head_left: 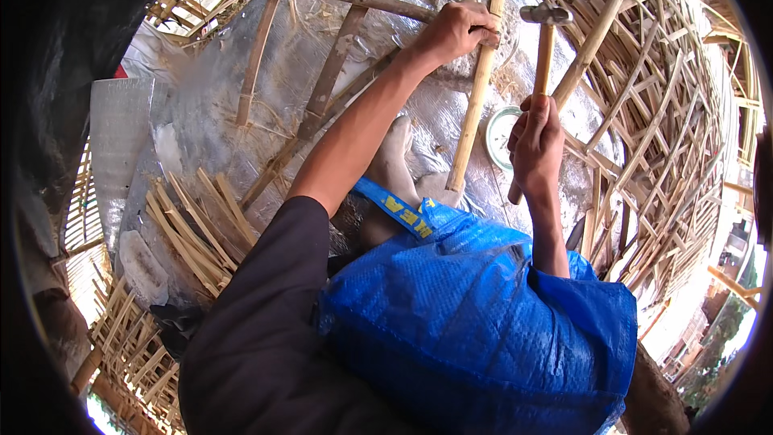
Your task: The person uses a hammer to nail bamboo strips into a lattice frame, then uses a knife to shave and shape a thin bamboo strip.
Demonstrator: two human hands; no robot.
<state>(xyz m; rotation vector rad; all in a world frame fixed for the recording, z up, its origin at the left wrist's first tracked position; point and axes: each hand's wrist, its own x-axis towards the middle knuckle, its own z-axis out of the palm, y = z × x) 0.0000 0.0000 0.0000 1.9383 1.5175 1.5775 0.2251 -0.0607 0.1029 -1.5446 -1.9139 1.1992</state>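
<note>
Bamboo pole [477, 89]: centre frame; long axis runs 1 o'clock to 7 o'clock, over silver sheeting [201, 105].
Left hand [455, 31]: wrapped closed around the pole's upper part.
Hammer [541, 56]: upright, steel head just at 3 o'clock of the left hand.
Right hand [536, 143]: fist closed on the hammer's wooden handle, nearer its lower end.
Surround: woven bamboo lattice [644, 113]; blue woven bag [483, 314] at 6 o'clock.

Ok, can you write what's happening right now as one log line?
left hand: grips bamboo pole | right hand: holds hammer, head up | blue bag: on lap | foil sheet: under poles
</note>
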